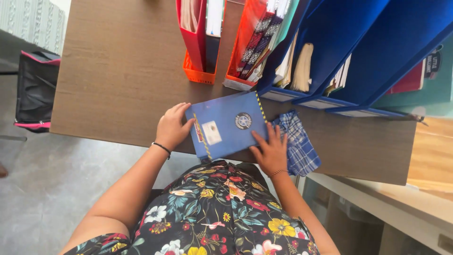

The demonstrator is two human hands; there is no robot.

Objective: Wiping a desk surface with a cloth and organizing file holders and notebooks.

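While both hands rest on it, the blue folder (228,125) lies flat on the brown surface (118,71), close to the near edge, with one corner slightly over that edge. All positions below are given relative to this folder.

Left hand (172,127): placed at the folder's left edge. The fingers are loosely curled, with the fingertips and thumb against the edge of the cover. It grips the edge lightly rather than clenching; a thin dark band sits on the wrist.

Right hand (271,151): placed on the folder's lower right corner. The fingers (258,140) are spread and extended, pressing flat on the cover. The palm is open; whether the thumb reaches under the folder cannot be told. The outer side of this hand lies over a blue checked cloth (297,141).

Folder details: a round emblem sits near the middle of the cover, a small pale label lies toward the left, and striped bands run along two edges.

Surroundings: the checked cloth lies just right of the folder, touching it. Beyond the folder stand a red file holder (193,33), an orange file holder (245,42) and blue file holders (339,42), all filled with papers and books. Left of the folder, off the surface, a black bag (35,87) stands on the floor.
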